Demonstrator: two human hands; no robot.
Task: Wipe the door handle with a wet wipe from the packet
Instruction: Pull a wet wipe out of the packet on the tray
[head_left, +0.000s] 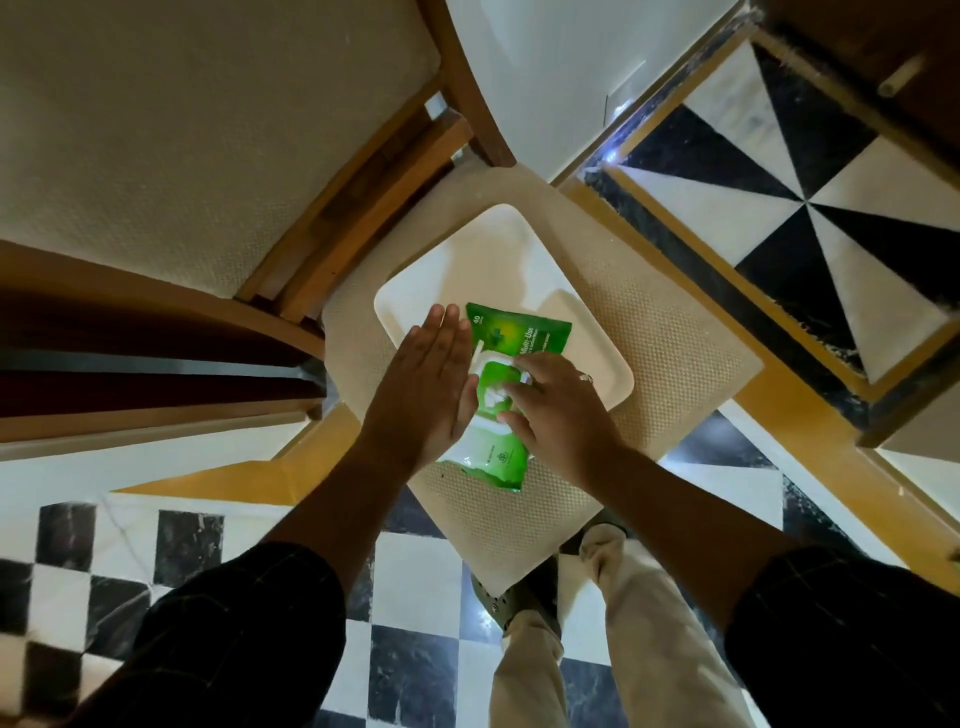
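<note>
A green wet wipe packet (524, 338) lies on a white tray (483, 249) on a chair seat, its white flap lid (485, 357) lifted. My left hand (426, 384) lies flat, fingers straight, against the packet's left side and flap. My right hand (556, 410) rests on the packet's middle with fingertips at the opening, where a bit of white wipe (493, 397) shows. I cannot tell whether the fingers pinch the wipe. At the top right a dark wooden door (872, 47) carries a pale handle (898, 78).
The tray sits on a beige cushioned chair seat (675, 374) with a wooden frame (363, 208). A second cushioned chair back (182, 130) fills the upper left. Black-and-white chequered floor (415, 597) surrounds the chair; my legs and shoe (524, 592) stand below.
</note>
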